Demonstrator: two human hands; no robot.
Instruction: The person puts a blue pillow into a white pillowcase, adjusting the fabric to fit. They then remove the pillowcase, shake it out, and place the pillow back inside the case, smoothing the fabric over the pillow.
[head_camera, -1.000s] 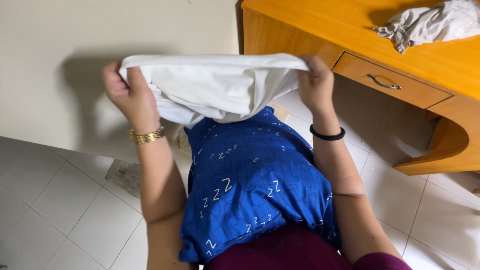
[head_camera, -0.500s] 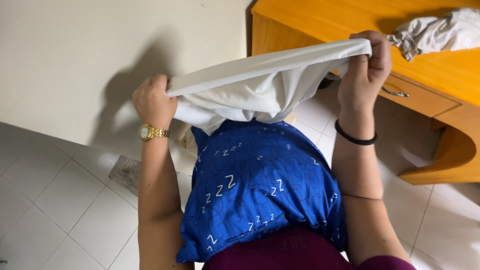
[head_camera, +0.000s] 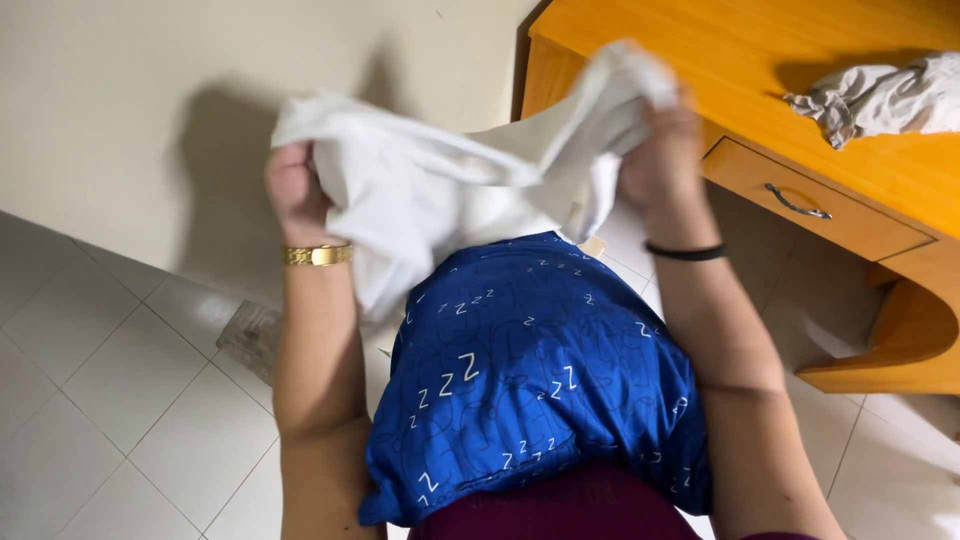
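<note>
Item: soft white cotton cloth (head_camera: 450, 200), bunched in mid-air before my chest | left hand (head_camera: 298, 190) fingers closed on one end | right hand (head_camera: 660, 165) fingers closed on other | folding unfinished, cloth not laid on orange wooden counter (head_camera: 800, 90).

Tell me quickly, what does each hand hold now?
Left hand: closed on the white cloth.
Right hand: closed on the same white cloth.

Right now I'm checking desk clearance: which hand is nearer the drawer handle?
The right hand. It grips the white cloth just left of the drawer handle, beside the desk. The left hand holds the cloth's other end, far across by the wall.
</note>
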